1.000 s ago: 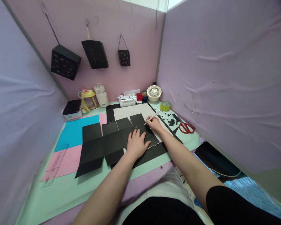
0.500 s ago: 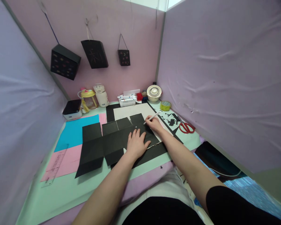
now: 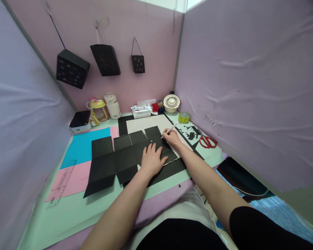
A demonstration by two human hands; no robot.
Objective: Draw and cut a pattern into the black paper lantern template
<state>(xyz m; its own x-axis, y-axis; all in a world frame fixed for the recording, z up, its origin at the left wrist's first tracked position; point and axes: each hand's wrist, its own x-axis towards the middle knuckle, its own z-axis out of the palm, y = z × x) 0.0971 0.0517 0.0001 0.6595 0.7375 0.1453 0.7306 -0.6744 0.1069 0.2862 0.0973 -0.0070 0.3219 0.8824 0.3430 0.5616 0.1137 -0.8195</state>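
Note:
A sheet of black card (image 3: 127, 156), cut and folded into panels with flaps, lies across the middle of the table. My left hand (image 3: 152, 159) rests flat on its right part, fingers spread, holding nothing. Just beyond it, my right hand (image 3: 172, 137) pinches a slim white pen-shaped tool (image 3: 171, 128). The tool leans up to the right, its lower tip at the card. Whether that tip is a nib or a blade is too small to tell. A tiny pale spot shows in the card near my left fingertips.
Red-handled scissors (image 3: 208, 141), black paper scraps (image 3: 192, 134) and yellow-green tape (image 3: 184, 117) lie right. A clear ruler (image 3: 64, 184) crosses pink paper (image 3: 80, 177) beside blue paper (image 3: 80, 147) at left. Behind stand a pen box (image 3: 142, 113), a yellow-lidded jug (image 3: 100, 110) and a lidded pot (image 3: 171, 103).
The white tool and the fingers of my right hand have shifted very slightly. My left hand and the card stay where they were.

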